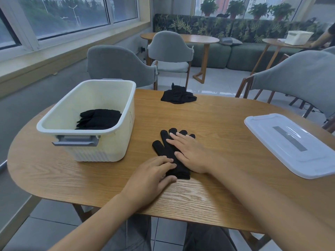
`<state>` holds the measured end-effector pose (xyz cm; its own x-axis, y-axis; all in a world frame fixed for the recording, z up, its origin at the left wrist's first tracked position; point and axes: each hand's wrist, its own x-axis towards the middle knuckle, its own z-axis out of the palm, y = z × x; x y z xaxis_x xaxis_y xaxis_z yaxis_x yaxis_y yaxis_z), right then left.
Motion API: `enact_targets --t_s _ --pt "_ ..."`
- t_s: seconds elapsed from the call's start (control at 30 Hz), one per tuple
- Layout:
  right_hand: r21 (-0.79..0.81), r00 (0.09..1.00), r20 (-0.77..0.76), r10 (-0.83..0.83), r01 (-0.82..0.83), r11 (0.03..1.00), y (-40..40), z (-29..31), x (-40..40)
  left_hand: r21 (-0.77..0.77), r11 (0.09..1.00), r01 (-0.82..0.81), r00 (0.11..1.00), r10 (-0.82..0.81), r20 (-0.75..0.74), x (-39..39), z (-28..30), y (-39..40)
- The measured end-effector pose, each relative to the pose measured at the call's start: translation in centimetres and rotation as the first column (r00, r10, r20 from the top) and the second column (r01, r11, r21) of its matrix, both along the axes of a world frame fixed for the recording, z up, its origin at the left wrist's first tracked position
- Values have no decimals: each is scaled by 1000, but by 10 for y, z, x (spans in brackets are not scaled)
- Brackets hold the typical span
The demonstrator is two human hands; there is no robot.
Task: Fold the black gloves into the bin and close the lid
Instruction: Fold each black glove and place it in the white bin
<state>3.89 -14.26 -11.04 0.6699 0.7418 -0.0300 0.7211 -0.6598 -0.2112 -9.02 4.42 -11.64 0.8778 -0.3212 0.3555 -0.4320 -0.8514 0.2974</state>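
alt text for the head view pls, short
Both hands press a black glove flat on a wooden table, left hand at the cuff, right hand over the palm. An open white bin at left holds folded gloves; a clear lid lies at right, more gloves at the far edge.

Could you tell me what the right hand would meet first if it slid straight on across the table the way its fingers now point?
The right hand lies flat on the black glove, fingers pointing up-left. Going on, it would probably pass off the glove's fingertips and reach the white bin, likely its near right corner; depth makes this uncertain.
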Motion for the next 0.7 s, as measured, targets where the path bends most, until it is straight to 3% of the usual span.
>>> enact_targets --t_s 0.27,0.4,0.53,0.7 --pt "52 998 56 38 -41 998 5 2 10 176 984 10 988 -37 151 2 -1 -2" --pt "314 989 -11 -147 143 939 3 0 -3 304 952 31 972 -100 214 3 -3 -3" --pt "446 947 -4 -322 290 847 -12 1 -26 312 950 14 972 -86 220 0 -6 -2" --pt "480 929 7 -370 321 816 -27 -6 -51 239 971 5 978 -54 199 -1 -5 -4"
